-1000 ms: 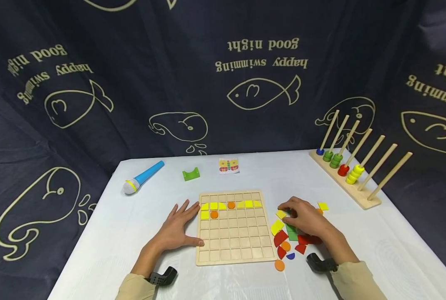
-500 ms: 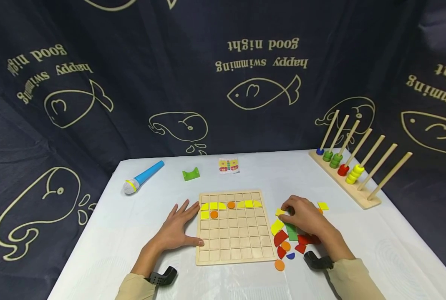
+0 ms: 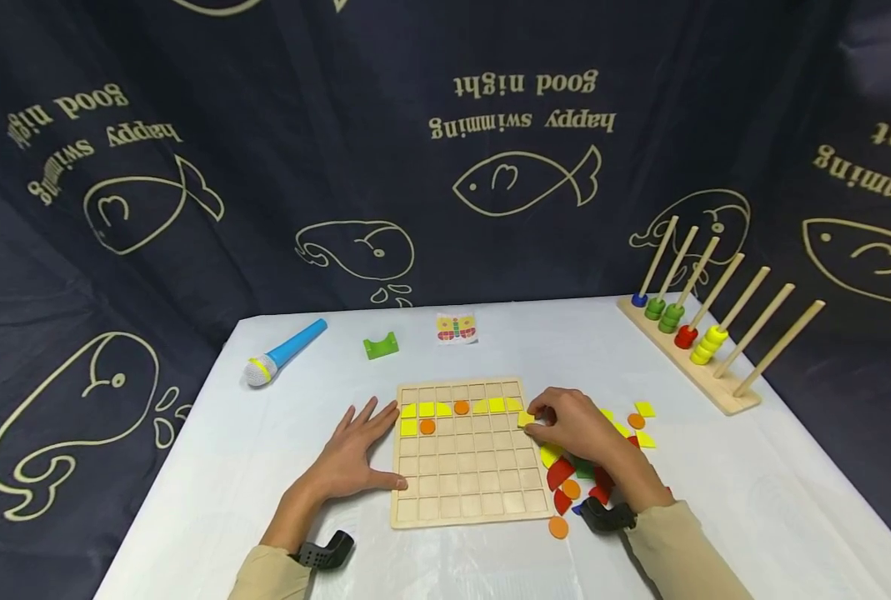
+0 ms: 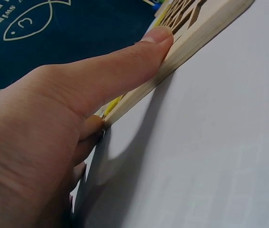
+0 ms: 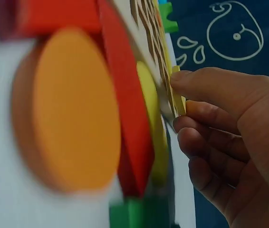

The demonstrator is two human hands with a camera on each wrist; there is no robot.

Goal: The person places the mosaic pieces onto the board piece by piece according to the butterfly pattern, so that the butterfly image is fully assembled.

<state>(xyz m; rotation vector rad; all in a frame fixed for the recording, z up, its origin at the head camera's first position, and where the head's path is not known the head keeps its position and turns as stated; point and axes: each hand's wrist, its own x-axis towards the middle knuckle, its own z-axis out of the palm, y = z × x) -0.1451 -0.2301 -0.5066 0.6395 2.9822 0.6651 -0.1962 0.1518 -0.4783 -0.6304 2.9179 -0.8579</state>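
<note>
A wooden grid board lies on the table with yellow pieces and two orange discs in its upper cells. My left hand rests at the board's left edge, fingers spread and straight, the thumb lying on the rim, as the left wrist view also shows. My right hand pinches a yellow square tile between thumb and fingers at the board's right edge, near the second row. In the right wrist view the same tile stands against the board's edge.
Loose red, green, yellow, orange and blue pieces lie right of the board, partly under my right arm. A peg abacus stands at the right. Farther back are a toy microphone, a green notched block and a butterfly card.
My right hand has picked the yellow square tile from the loose pieces and moved left to the board's right edge. My left hand has stayed in place.
</note>
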